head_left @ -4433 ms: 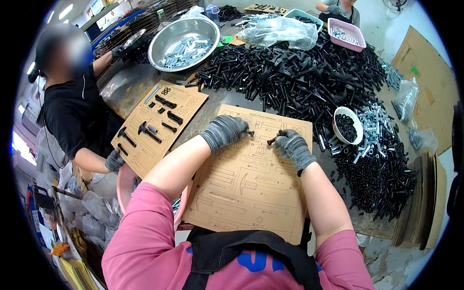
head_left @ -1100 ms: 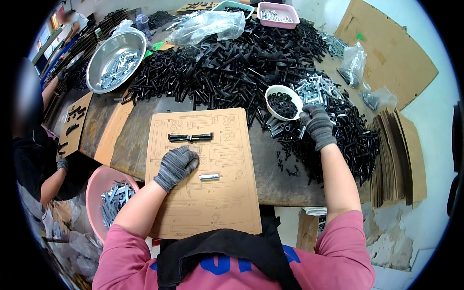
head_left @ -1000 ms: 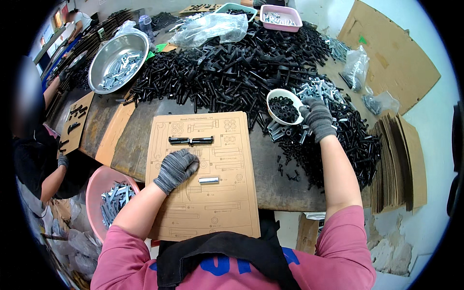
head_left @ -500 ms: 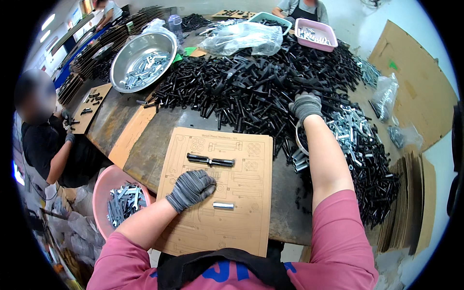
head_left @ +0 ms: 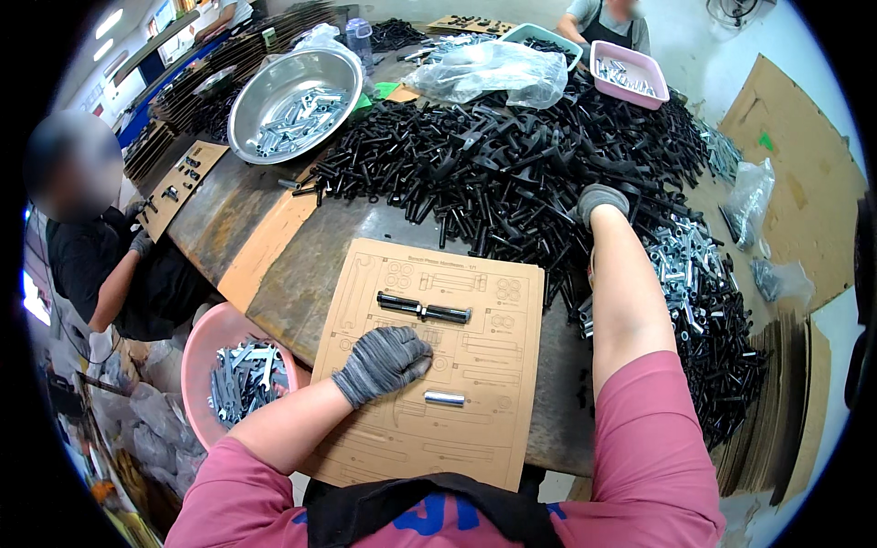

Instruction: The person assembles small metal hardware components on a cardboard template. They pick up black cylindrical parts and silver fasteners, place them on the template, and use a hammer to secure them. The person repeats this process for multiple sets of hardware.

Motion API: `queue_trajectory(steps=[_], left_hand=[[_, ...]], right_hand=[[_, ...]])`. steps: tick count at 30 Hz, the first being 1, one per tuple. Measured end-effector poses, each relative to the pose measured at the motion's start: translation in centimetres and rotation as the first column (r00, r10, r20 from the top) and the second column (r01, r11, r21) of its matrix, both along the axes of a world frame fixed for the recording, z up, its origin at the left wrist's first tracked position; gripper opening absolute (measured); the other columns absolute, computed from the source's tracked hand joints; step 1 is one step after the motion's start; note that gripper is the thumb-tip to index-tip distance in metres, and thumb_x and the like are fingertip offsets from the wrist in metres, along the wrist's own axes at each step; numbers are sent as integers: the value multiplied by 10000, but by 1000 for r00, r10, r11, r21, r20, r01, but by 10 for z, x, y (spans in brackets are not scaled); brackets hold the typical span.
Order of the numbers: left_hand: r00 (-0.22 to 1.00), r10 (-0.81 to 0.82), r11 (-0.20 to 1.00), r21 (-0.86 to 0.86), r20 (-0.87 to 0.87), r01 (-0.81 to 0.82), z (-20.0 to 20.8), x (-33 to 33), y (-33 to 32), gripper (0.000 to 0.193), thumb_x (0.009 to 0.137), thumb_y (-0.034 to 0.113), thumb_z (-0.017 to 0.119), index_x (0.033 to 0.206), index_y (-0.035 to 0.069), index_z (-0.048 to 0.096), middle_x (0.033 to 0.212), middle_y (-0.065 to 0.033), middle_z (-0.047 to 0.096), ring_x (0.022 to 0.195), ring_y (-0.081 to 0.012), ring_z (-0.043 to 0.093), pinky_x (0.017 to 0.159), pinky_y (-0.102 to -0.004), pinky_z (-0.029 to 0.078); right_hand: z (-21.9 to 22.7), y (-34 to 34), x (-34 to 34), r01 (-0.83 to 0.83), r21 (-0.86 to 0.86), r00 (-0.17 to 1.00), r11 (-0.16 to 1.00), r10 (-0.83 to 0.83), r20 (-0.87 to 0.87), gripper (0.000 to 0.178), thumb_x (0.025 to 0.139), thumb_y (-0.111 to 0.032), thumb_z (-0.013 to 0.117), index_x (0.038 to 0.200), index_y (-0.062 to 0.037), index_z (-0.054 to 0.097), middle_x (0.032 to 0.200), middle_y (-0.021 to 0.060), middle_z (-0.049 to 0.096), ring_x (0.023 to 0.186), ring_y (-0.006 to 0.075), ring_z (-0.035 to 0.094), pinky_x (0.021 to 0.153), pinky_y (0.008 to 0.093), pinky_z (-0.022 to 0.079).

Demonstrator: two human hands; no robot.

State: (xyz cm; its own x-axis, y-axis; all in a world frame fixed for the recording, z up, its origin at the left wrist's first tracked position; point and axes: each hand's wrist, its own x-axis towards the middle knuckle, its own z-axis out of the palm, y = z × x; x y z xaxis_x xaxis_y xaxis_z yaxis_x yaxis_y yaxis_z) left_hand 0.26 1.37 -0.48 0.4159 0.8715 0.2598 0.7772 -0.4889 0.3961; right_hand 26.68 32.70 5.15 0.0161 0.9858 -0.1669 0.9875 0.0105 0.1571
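My left hand (head_left: 381, 365), in a grey knit glove, rests curled on a brown cardboard sheet (head_left: 457, 438) printed with outlines of hardware. Its fingers are bent inward, and whatever they may hold is hidden. Just above it on the sheet lie black bolt-like parts (head_left: 424, 309) in a row, with a shiny bit in the middle. A short silver tube (head_left: 445, 398) lies to the right of this hand. My right hand (head_left: 605, 199), gloved alike, reaches into the heap of black bolts (head_left: 512, 173); its fingers are out of sight behind the wrist and the parts.
A steel basin (head_left: 239, 128) of silver parts stands back left. Below the table's left edge sits a pink tub (head_left: 196, 365) of wrenches. Silver tubes (head_left: 681, 265) are piled on the right. One co-worker (head_left: 87, 247) sits at left, another (head_left: 612, 23) at the back.
The whole view has shifted slightly, moving the scene to the right. My right hand is sunk deeper among the black bolts, its fingers less visible. My left hand stays curled on the sheet.
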Motion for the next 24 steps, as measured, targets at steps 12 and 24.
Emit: queue_trajectory(steps=[12,24], left_hand=[[1000,-2,1000,-7,-20,2,-5,-1,-2,163,770,239,559,805,87,605,703,-85,559,659,-260,559,600,-363,454],[995,36,999,43,-88,-32,-7,-1,-3,147,767,252,548,778,115,600,722,-80,555,692,-266,548,607,-369,450]], right_hand=[[40,-5,17,-43,-211,981,977,1,-195,510,687,-468,620,996,-62,624,1005,154,606,959,273,573,804,386,444],[62,-198,18,-340,-125,407,932,26,-913,226,706,-207,683,833,-26,635,678,35,549,644,130,516,573,276,425]])
